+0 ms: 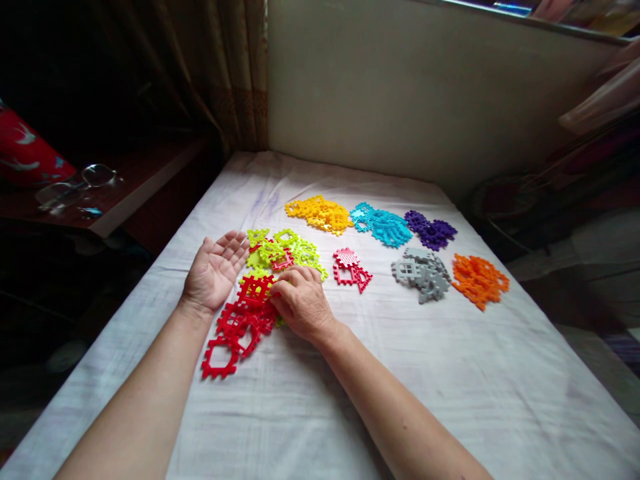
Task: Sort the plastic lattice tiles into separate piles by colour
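Flat toothed plastic pieces lie in colour piles on a white cloth. My left hand [213,270] rests palm up with fingers spread, holding nothing, beside the lime green pile [305,250]. Some red pieces lie among the green ones. My right hand [300,300] bends its fingers down over the border of the green pile and the red pile [245,317]; its fingertips are closed, and what they hold is hidden. To its right are a few separate red pieces [345,275], touching one another.
Farther back lie yellow pieces [320,213], blue pieces [387,227] and purple pieces [433,231]. Grey pieces [425,275] and orange pieces [480,280] are at the right. Eyeglasses [99,175] and a red object [27,150] sit on a dark side table [145,177] at the left.
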`<state>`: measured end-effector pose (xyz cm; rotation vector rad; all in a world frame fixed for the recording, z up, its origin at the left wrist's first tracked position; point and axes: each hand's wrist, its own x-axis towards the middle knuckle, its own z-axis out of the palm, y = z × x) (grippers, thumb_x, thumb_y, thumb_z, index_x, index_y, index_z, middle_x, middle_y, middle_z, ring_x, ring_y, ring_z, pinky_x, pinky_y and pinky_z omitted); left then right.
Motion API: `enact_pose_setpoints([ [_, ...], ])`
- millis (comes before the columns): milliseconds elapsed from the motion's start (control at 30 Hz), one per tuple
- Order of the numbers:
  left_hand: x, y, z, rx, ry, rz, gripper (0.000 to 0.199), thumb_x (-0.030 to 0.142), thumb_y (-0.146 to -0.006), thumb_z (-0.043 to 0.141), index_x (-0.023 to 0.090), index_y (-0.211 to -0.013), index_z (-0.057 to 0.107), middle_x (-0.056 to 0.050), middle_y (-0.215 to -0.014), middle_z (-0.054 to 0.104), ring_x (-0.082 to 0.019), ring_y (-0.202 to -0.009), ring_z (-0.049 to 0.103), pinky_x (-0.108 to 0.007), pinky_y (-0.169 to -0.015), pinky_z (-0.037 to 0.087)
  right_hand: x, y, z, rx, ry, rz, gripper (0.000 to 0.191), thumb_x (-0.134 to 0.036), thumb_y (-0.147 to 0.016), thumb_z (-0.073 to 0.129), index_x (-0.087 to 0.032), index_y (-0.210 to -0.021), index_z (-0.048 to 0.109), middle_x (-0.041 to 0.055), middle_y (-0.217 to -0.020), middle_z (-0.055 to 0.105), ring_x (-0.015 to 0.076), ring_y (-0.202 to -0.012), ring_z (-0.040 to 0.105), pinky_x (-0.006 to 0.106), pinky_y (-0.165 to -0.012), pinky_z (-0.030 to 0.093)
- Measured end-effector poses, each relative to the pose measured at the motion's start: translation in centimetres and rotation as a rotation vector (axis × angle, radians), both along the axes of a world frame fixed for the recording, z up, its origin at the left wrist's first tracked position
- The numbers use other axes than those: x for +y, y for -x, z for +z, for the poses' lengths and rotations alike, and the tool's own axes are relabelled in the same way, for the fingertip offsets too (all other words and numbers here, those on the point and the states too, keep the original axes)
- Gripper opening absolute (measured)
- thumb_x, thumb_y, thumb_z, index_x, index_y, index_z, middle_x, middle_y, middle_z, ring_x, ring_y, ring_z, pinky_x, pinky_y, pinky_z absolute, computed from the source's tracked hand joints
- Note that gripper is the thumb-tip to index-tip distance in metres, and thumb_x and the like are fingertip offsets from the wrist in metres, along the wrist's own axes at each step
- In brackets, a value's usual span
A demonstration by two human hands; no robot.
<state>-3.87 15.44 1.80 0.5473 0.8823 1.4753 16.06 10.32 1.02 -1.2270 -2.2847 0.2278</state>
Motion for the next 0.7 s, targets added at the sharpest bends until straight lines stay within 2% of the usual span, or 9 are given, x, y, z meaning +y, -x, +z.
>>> enact_pose_setpoints([
  [133, -0.01, -0.02, 0.1, 0.005, 0.005, -0.004, 0.038, 0.053, -0.086, 0.059, 0.019, -0.1, 0.069, -0.012, -0.126, 0.067, -0.025, -0.125, 0.06, -0.045, -0.113, 0.042, 0.24, -0.18, -0.11, 0.075, -0.01, -0.073, 0.02, -0.026, -0.096, 0.053, -0.023, -0.086, 0.069, 0.0053, -0.092, 0.07, 0.0204, -0.093, 0.057, 0.035, -0.087, 0.039],
  [200, -0.01, -0.01, 0.08, 0.007, 0.002, -0.006, 0.038, 0.053, -0.085, 0.06, 0.019, -0.1, 0.069, -0.012, -0.126, 0.067, -0.025, -0.125, 0.059, -0.046, -0.113, 0.042, 0.26, -0.26, -0.06, 0.102, 0.007, -0.091, 0.017, -0.024, -0.095, 0.054, -0.022, -0.089, 0.069, 0.0055, -0.089, 0.071, 0.02, -0.09, 0.059, 0.035, -0.086, 0.04],
  [267, 0.0, 0.02, 0.01, 0.009, -0.004, -0.006, 0.038, 0.053, -0.085, 0.061, 0.019, -0.1, 0.069, -0.012, -0.126, 0.067, -0.026, -0.126, 0.059, -0.047, -0.113, 0.042, 0.13, -0.29, -0.01, 0.123, 0.012, -0.101, 0.015, -0.026, -0.092, 0.059, -0.022, -0.101, 0.07, 0.0066, -0.099, 0.072, 0.0216, -0.1, 0.059, 0.037, -0.094, 0.039],
  [367, 0.0, 0.07, -0.07, 0.007, -0.009, -0.012, 0.038, 0.053, -0.084, 0.062, 0.019, -0.101, 0.069, -0.013, -0.126, 0.067, -0.026, -0.126, 0.059, -0.048, -0.113, 0.042, -0.22, -0.22, -0.02, 0.112, 0.011, -0.116, 0.034, -0.035, -0.087, 0.067, -0.022, -0.118, 0.066, 0.0089, -0.122, 0.068, 0.0268, -0.122, 0.051, 0.044, -0.106, 0.032],
  [500, 0.03, 0.09, -0.07, -0.006, -0.005, -0.016, 0.039, 0.052, -0.084, 0.063, 0.018, -0.102, 0.069, -0.012, -0.125, 0.068, -0.025, -0.125, 0.059, -0.046, -0.113, 0.041, -0.53, -0.04, -0.31, 0.058, 0.047, -0.116, 0.036, -0.041, -0.083, 0.072, -0.024, -0.114, 0.069, 0.0094, -0.136, 0.061, 0.0315, -0.134, 0.042, 0.05, -0.11, 0.028],
  [700, 0.04, 0.06, -0.02, -0.005, -0.006, -0.017, 0.038, 0.052, -0.085, 0.062, 0.018, -0.101, 0.068, -0.012, -0.126, 0.067, -0.025, -0.125, 0.059, -0.045, -0.112, 0.042, -0.25, 0.12, -0.82, 0.189, 0.067, -0.128, 0.03, -0.035, -0.08, 0.075, -0.023, -0.107, 0.068, 0.0067, -0.129, 0.066, 0.0292, -0.135, 0.043, 0.048, -0.111, 0.029],
])
